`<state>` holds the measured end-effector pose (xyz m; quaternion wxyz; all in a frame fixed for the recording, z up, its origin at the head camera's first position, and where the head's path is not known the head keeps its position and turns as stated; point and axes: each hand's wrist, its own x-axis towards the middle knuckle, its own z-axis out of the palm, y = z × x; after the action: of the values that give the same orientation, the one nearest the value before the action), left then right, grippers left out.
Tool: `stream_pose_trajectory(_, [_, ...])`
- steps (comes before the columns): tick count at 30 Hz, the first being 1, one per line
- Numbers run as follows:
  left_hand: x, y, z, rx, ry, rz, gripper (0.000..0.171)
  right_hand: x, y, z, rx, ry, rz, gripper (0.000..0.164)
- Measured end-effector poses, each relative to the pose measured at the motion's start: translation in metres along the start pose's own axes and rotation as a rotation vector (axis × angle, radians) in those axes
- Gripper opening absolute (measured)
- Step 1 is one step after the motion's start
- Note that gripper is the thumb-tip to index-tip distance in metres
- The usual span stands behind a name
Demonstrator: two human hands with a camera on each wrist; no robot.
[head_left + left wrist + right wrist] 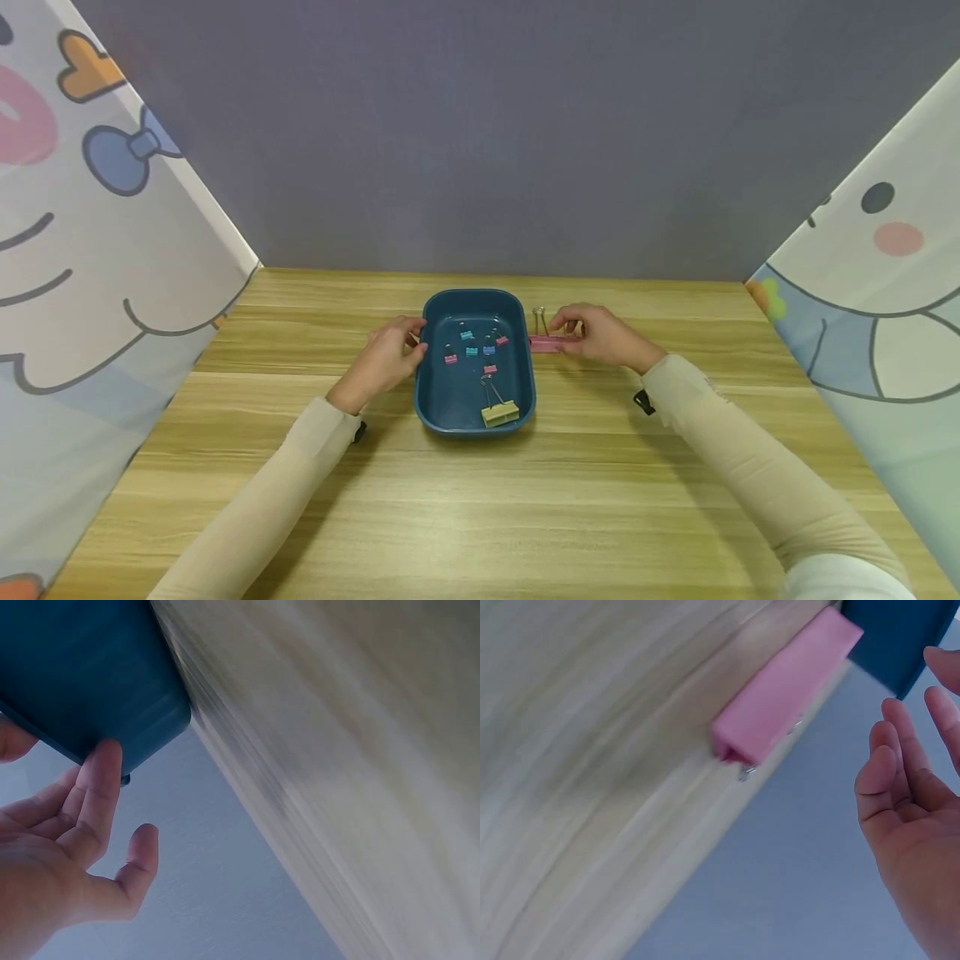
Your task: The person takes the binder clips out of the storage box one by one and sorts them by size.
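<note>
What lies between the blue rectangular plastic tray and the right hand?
A long pink metal binder clip, partly hidden by the right hand in the head view.

We look down on a table [465, 517] in pale, streaked wood grain. On it, toward the far edge, sit a dark blue tray [446, 402] and, just beside its right wall, a pink binder clip [545, 343] with metal handles.
</note>
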<state>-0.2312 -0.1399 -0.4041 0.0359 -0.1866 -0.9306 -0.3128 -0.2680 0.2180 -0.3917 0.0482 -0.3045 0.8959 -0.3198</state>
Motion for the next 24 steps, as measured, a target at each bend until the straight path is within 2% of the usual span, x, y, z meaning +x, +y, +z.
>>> stream_pose_trajectory(18, [-0.001,0.000,-0.001,0.003,-0.003,-0.001,0.041,0.004,-0.040,0.008,-0.027,0.000,-0.169,0.023])
stream_pose_trajectory(24, [0.000,-0.002,0.000,0.001,-0.008,-0.004,0.041,0.007,-0.056,0.018,-0.046,-0.051,-0.247,0.019])
